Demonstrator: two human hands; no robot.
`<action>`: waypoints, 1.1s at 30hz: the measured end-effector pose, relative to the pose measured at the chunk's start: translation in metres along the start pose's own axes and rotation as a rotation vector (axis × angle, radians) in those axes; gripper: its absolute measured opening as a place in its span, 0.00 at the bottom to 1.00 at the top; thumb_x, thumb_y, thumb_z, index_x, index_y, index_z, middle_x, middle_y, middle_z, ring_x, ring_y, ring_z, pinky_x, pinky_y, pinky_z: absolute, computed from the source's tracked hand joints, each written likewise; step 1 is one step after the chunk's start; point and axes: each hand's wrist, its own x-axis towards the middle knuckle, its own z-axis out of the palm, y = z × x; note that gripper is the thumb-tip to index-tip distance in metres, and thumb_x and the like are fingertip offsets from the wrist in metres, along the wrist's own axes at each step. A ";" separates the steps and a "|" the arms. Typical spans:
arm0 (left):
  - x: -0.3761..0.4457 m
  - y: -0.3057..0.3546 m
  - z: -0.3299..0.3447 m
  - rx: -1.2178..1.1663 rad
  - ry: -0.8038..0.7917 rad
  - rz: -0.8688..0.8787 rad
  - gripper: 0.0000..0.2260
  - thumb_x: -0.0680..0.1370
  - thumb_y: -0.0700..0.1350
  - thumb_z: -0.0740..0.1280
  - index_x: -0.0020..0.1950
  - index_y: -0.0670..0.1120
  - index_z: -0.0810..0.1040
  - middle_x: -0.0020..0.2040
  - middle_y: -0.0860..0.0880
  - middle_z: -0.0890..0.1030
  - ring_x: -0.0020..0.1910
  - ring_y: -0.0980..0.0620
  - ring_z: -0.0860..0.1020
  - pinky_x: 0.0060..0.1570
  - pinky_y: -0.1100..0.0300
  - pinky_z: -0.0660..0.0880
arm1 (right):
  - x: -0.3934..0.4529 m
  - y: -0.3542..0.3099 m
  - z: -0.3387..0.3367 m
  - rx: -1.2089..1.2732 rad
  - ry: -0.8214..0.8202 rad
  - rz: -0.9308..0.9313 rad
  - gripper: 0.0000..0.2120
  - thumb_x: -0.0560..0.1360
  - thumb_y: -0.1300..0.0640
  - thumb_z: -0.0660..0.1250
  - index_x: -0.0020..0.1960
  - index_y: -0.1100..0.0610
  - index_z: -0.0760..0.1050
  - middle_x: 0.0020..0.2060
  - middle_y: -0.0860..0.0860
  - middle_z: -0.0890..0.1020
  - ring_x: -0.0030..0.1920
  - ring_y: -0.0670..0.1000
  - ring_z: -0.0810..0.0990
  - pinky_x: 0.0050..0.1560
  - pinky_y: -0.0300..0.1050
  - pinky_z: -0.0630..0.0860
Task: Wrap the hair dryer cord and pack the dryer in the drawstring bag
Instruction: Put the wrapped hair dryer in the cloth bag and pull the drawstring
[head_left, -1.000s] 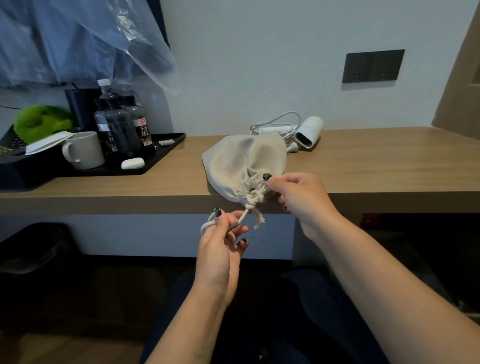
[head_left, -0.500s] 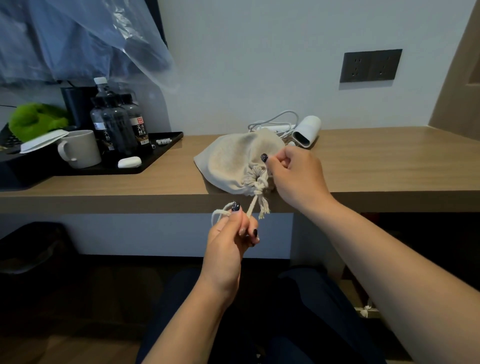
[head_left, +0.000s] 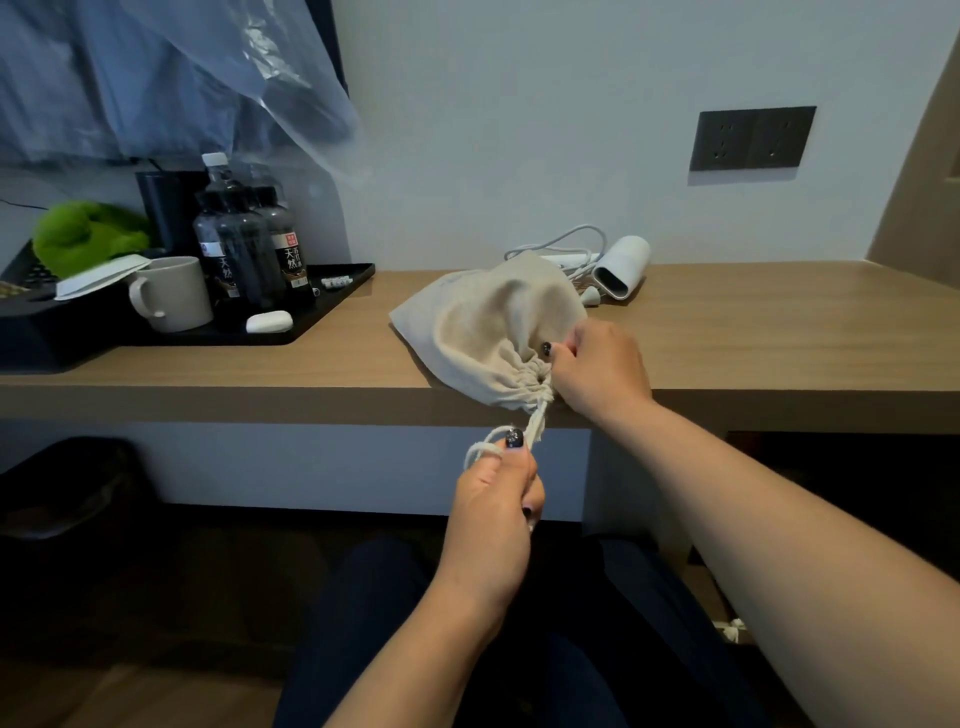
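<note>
A beige drawstring bag (head_left: 483, 325) lies on the wooden desk (head_left: 753, 332) near its front edge, its mouth gathered tight. My right hand (head_left: 597, 371) grips the gathered mouth of the bag. Below the desk edge, my left hand (head_left: 498, 493) pinches the white drawstring (head_left: 537, 421), which runs taut from the bag's mouth. A white hair dryer (head_left: 623, 267) lies behind the bag against the wall, its white cord (head_left: 558, 249) looped loosely beside it.
A black tray (head_left: 332, 296) at the left holds dark bottles (head_left: 244, 249), a white mug (head_left: 174, 293) and a small white case (head_left: 269, 322). A green object (head_left: 88, 236) sits at the far left. A dark wall socket (head_left: 753, 137) is above the desk.
The bag has settled lower onto the desk, its mouth drawn tighter. My left hand has pulled the drawstring down and closed round it; my right hand moved forward with the bag's mouth.
</note>
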 end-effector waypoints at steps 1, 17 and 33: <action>0.001 0.003 -0.001 -0.010 0.013 0.013 0.17 0.84 0.42 0.54 0.34 0.46 0.61 0.26 0.51 0.62 0.26 0.56 0.60 0.28 0.65 0.61 | -0.002 0.000 0.001 -0.017 0.012 -0.048 0.10 0.77 0.53 0.64 0.39 0.55 0.70 0.38 0.52 0.74 0.41 0.55 0.72 0.41 0.45 0.66; 0.121 0.043 -0.018 0.501 0.472 0.012 0.09 0.76 0.43 0.62 0.55 0.51 0.70 0.63 0.47 0.68 0.65 0.45 0.64 0.67 0.48 0.63 | 0.034 0.015 -0.007 0.653 0.015 0.324 0.12 0.71 0.51 0.66 0.53 0.52 0.71 0.56 0.53 0.76 0.50 0.53 0.79 0.55 0.55 0.78; 0.198 0.031 -0.027 0.160 0.245 -0.189 0.38 0.57 0.62 0.72 0.64 0.48 0.73 0.54 0.47 0.83 0.49 0.45 0.83 0.51 0.45 0.80 | 0.073 -0.005 0.016 1.305 -0.554 0.445 0.13 0.77 0.51 0.65 0.52 0.60 0.80 0.45 0.58 0.85 0.48 0.56 0.83 0.54 0.50 0.78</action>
